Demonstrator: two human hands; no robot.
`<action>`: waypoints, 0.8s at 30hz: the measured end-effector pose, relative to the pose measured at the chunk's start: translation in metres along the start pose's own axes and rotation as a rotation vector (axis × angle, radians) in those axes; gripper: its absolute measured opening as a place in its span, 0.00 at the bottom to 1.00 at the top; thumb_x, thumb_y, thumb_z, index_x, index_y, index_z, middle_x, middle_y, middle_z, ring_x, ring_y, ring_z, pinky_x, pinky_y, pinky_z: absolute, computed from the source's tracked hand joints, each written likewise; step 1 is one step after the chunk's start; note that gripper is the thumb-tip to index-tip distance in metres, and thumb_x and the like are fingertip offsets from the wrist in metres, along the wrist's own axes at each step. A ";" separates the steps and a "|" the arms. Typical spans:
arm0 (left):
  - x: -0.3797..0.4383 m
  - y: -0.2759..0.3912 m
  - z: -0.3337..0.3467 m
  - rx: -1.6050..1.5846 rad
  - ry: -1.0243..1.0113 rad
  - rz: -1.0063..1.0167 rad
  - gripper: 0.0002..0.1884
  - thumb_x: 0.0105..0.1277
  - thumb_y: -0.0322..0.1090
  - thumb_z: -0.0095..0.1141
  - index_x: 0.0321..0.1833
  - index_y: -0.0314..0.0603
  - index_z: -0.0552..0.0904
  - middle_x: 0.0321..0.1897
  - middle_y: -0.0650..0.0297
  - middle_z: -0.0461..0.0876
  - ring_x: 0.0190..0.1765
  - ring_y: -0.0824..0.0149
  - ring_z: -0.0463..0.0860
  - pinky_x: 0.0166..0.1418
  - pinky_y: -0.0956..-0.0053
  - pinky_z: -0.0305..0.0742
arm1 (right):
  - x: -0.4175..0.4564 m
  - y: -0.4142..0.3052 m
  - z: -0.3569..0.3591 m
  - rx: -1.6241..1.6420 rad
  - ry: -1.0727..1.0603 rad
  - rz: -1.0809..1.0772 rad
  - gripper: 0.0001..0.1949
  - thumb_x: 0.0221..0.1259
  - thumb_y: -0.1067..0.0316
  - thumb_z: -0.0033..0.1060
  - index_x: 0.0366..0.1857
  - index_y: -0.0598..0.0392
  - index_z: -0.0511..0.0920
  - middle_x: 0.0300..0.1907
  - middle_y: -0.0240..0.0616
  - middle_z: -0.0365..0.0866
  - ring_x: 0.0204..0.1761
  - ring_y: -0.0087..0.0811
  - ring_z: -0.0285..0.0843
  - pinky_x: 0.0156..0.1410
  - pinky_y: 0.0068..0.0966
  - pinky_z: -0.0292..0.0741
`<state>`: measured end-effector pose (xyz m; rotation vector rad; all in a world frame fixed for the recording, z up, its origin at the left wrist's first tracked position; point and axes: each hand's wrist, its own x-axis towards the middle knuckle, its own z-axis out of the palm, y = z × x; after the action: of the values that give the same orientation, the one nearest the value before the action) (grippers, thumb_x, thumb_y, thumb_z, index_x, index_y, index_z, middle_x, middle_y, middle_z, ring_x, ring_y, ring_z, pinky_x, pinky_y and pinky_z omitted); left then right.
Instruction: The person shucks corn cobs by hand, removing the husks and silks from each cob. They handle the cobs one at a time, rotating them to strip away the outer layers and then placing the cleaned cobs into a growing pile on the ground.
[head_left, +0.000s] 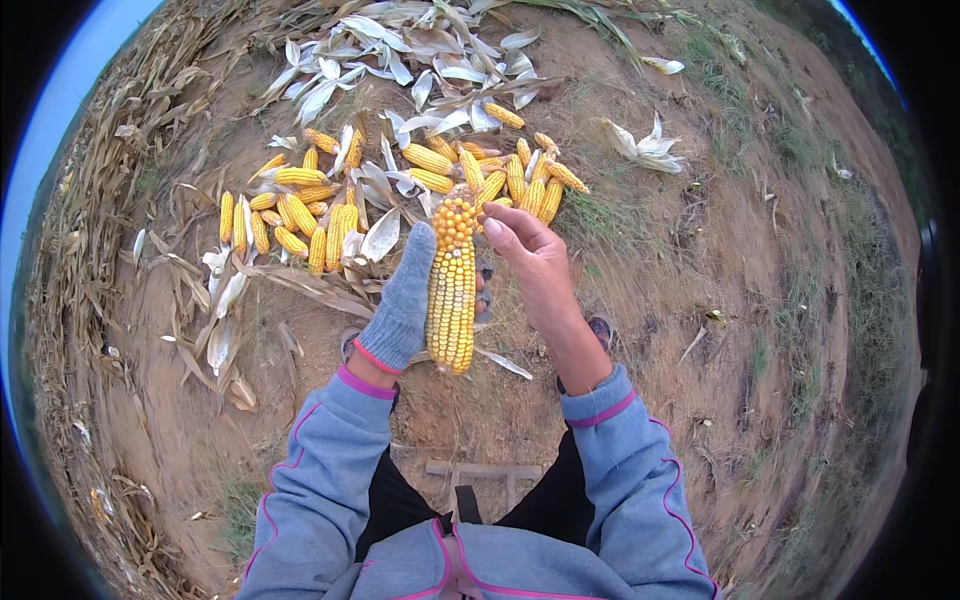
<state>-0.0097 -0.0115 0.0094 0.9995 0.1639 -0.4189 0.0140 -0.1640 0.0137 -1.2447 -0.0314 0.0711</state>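
My left hand (405, 300), in a grey knitted glove with a red-edged cuff, holds a husked ear of yellow corn (451, 307) upright, its thumb along the left side and its fingertips showing behind the right side. My right hand (532, 262) is bare; its thumb and bent forefinger are close to the right of the ear's top, with no ear in them. Whether they touch the ear or pinch something small, I cannot tell. Beyond my hands, several husked yellow ears (300, 214) lie in a loose pile on the soil, with more ears (536, 187) to the right.
Pale stripped husks (450, 67) are heaped beyond the ears, and one open husk (645, 150) lies to the right. Dry stalks and leaves (97, 247) form a bank at the left. Sparse grass (810, 300) grows at the right. A wooden frame (484, 470) stands between my legs.
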 end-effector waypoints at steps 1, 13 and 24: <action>0.000 -0.001 0.003 0.001 0.007 -0.009 0.35 0.64 0.68 0.42 0.60 0.43 0.70 0.33 0.57 0.81 0.33 0.63 0.84 0.36 0.69 0.84 | 0.000 0.001 -0.001 0.018 -0.005 -0.008 0.15 0.62 0.62 0.63 0.45 0.61 0.79 0.42 0.33 0.82 0.44 0.20 0.77 0.50 0.20 0.74; 0.000 -0.001 0.005 -0.008 -0.002 -0.041 0.35 0.62 0.69 0.44 0.54 0.41 0.73 0.31 0.57 0.81 0.32 0.62 0.84 0.36 0.70 0.83 | 0.011 0.002 -0.029 0.011 0.450 -0.143 0.08 0.63 0.64 0.61 0.37 0.58 0.79 0.32 0.26 0.79 0.35 0.13 0.71 0.41 0.12 0.69; 0.008 -0.002 -0.002 -0.037 0.060 0.114 0.31 0.66 0.65 0.44 0.51 0.41 0.74 0.31 0.59 0.81 0.32 0.65 0.83 0.36 0.72 0.82 | 0.009 0.011 -0.033 -0.419 0.025 0.088 0.19 0.66 0.53 0.55 0.41 0.63 0.78 0.34 0.38 0.80 0.38 0.25 0.77 0.47 0.22 0.73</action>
<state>-0.0031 -0.0132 0.0045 0.9805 0.1676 -0.2813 0.0244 -0.1914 -0.0079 -1.6662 0.0317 0.1300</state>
